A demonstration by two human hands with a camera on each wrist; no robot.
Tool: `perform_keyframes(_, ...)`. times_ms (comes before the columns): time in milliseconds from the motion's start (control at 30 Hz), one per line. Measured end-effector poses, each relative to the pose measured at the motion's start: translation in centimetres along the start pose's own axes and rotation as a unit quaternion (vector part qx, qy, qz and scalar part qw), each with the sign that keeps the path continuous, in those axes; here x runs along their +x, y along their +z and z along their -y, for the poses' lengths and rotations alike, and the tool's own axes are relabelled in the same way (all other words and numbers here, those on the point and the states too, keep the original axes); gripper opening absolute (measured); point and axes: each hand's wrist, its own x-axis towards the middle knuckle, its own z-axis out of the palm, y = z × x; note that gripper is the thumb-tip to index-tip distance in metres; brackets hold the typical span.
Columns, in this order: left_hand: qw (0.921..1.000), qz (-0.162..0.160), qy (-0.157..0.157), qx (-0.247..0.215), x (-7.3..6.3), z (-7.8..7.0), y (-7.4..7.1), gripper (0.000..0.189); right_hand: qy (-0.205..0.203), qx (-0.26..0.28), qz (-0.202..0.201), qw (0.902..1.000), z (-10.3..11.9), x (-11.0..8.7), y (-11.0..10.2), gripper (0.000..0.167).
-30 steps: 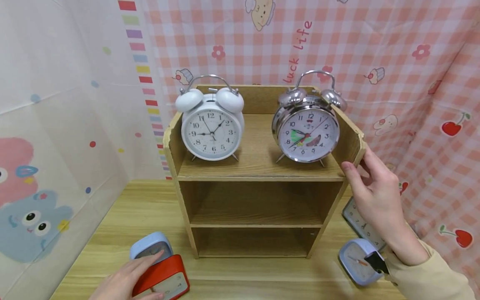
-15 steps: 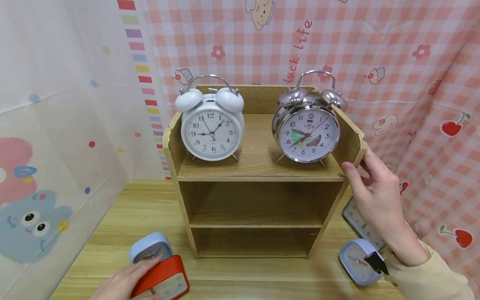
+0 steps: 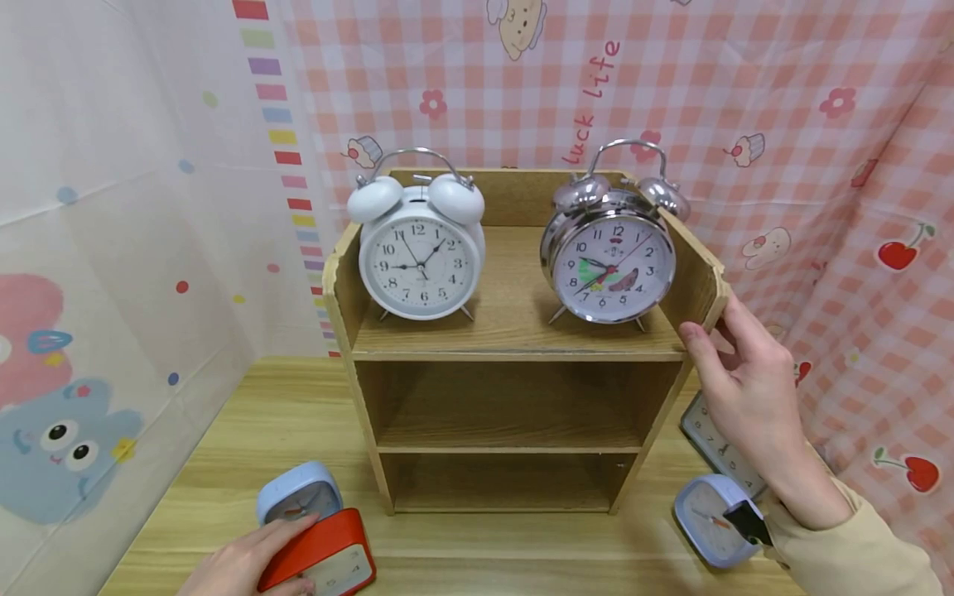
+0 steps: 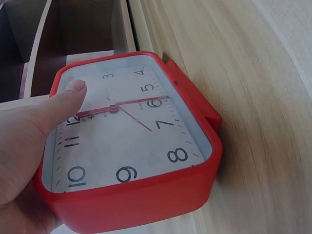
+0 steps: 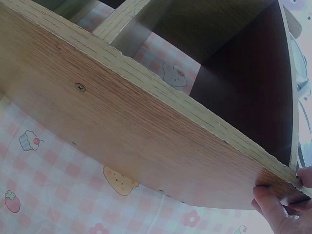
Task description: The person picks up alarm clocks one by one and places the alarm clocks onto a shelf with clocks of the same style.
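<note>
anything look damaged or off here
Yes, mild wear: the wooden shelf has rough, chipped-looking edges, plainest along the front of its side panel in the right wrist view. Also, the white clock and silver clock show different times. I see no spill.

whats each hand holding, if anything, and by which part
The left hand holds the red clock by its top edge, thumb on the face. The right hand grips the wooden shelf by its right side panel's upper front edge.
</note>
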Motion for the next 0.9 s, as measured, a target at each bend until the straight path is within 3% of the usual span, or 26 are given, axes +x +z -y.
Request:
perform_keyframes(233, 0.9997, -0.021, 0.011, 0.006, -0.3, -0.2, 0.2, 0.069, -0.002, -0.011, -0.004, 0.9999, 0.0, 0.0, 0.0, 0.041)
perform_keyframes(467, 0.9953, -0.069, 0.057, 0.036, -0.6, -0.9, 0.9, 0.064, 0.000, -0.006, -0.004, 1.0000, 0.0, -0.1, 0.0, 0.043)
perform_keyframes(567, 0.9937, -0.080, 0.066, 0.043, -0.6, -1.5, 0.9, 0.064, 0.001, -0.005, -0.004, 1.0000, 0.0, -0.1, 0.0, 0.044)
perform_keyframes(767, 0.9950, -0.077, 0.052, 0.036, -0.5, -3.3, 0.1, 0.063, -0.001, -0.010, -0.003, 0.9999, 0.0, -0.1, 0.0, 0.044)
perform_keyframes(900, 0.9875, -0.120, 0.097, 0.035, -0.5, -4.5, -0.3, 0.061, -0.005, -0.015, -0.003, 0.9999, 0.0, -0.1, 0.0, 0.042)
